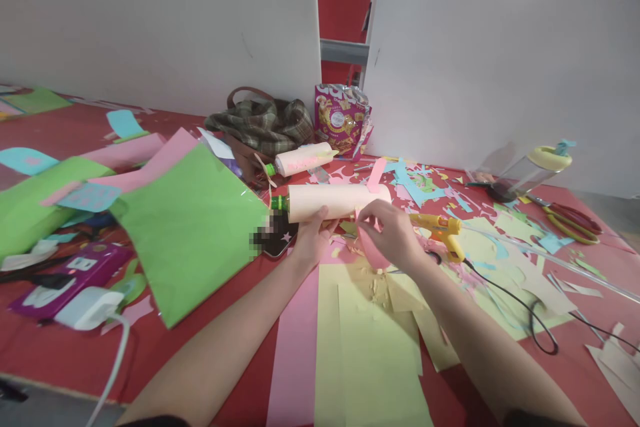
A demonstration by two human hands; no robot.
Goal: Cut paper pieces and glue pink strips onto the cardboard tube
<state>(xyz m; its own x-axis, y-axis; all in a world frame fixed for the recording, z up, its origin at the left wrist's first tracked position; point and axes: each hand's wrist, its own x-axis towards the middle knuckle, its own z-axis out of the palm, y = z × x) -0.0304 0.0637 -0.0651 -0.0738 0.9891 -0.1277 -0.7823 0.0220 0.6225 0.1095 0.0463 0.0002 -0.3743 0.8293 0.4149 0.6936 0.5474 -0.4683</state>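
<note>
The wrapped bottle [340, 199] lies crosswise at twelve o'clock from the person, just beyond the forearms, its long axis running roughly from nine to three. Its green neck [280, 203] points to nine; the broad, cream-covered end faces three.

Taking the bottle's middle as the dial's centre, the left hand [316, 238] is at about seven and is the nearer one to the neck. It grips the near side, thumb up against the cream cover; where its other fingers end underneath, I cannot tell. The right hand [393, 233] sits at about four, nearer the broad end, with thumb and fingers pinched together on a piece of pink paper [370, 250] that hangs toward six. Whether those fingertips also press the bottle is hidden. The two hands are near each other but not touching.

A yellow glue gun [446, 235] rests between three and four, beyond the right hand. A second wrapped bottle [305, 159] lies at eleven, and yellow sheets [377, 353] spread toward six.
</note>
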